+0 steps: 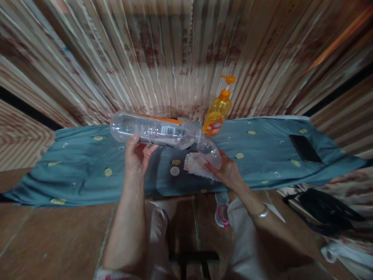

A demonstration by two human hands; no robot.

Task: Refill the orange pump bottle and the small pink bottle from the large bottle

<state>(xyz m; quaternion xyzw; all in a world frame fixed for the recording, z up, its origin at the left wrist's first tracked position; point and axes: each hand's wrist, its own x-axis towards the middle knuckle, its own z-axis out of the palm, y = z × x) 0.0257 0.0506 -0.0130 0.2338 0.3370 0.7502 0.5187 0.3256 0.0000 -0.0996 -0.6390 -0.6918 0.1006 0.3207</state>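
My left hand (139, 153) is closed around the underside of a large clear plastic bottle (151, 128) with a barcode label. The bottle lies nearly level in the air, its neck pointing right. My right hand (225, 167) grips a small clear bottle (210, 151), tilted with its upper end at the large bottle's neck. Whether the two mouths touch, I cannot tell. Below the small bottle, a pale cloth (195, 164) lies on the table. A round whitish cap (175, 171) rests left of the cloth.
A yellow pump bottle (215, 116) with an orange top stands behind, near the curtain (175, 58). Toward the right end of the blue-green covered table (256, 155) lies a dark phone (304, 147). A black bag (323, 210) sits lower right, beyond the table's front edge.
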